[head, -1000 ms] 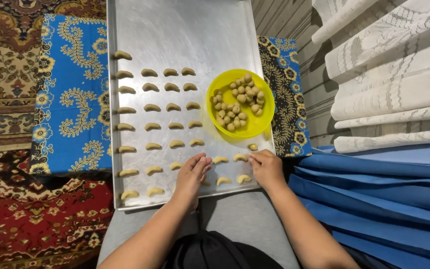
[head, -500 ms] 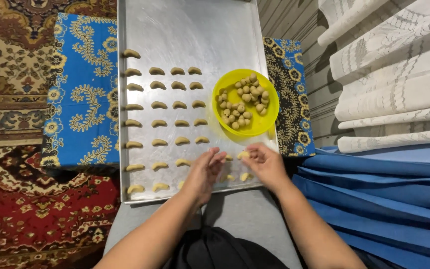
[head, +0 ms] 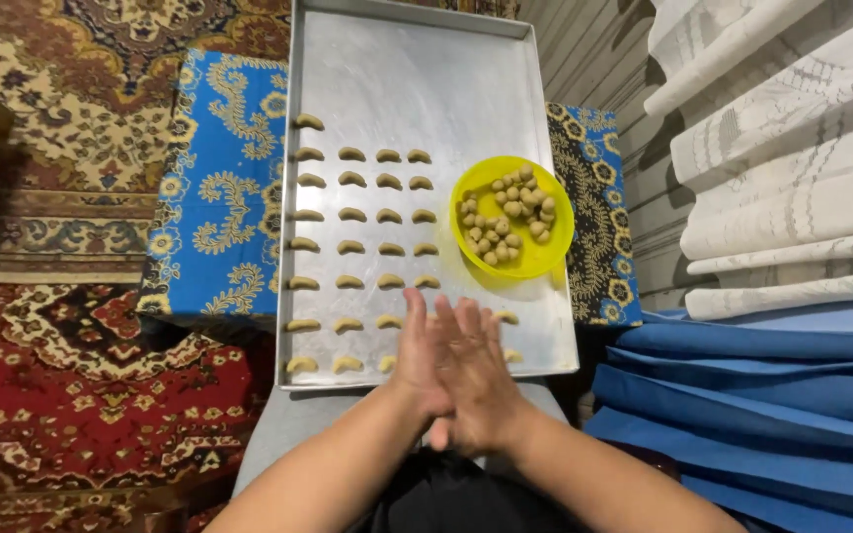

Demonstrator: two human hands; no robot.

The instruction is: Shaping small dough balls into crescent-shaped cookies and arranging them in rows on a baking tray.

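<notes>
My left hand (head: 415,357) and my right hand (head: 484,383) are pressed palm to palm, fingers straight, above the near edge of a large metal baking tray (head: 417,79). Anything between the palms is hidden. Rows of small crescent-shaped dough pieces (head: 352,215) lie on the left and near parts of the tray, and my hands cover some of the nearest ones. A yellow bowl (head: 558,252) stands on the right side of the tray, just beyond my fingertips. It holds several small dough balls (head: 505,212).
The tray rests on a blue patterned cloth (head: 214,197). Red and brown patterned carpets (head: 71,375) lie to the left. Folded white fabrics (head: 792,168) and blue fabrics (head: 762,395) are stacked to the right. The far half of the tray is bare metal.
My hands have lifted off the nearest row of crescents and come together palm to palm. The view has shifted slightly to the left.
</notes>
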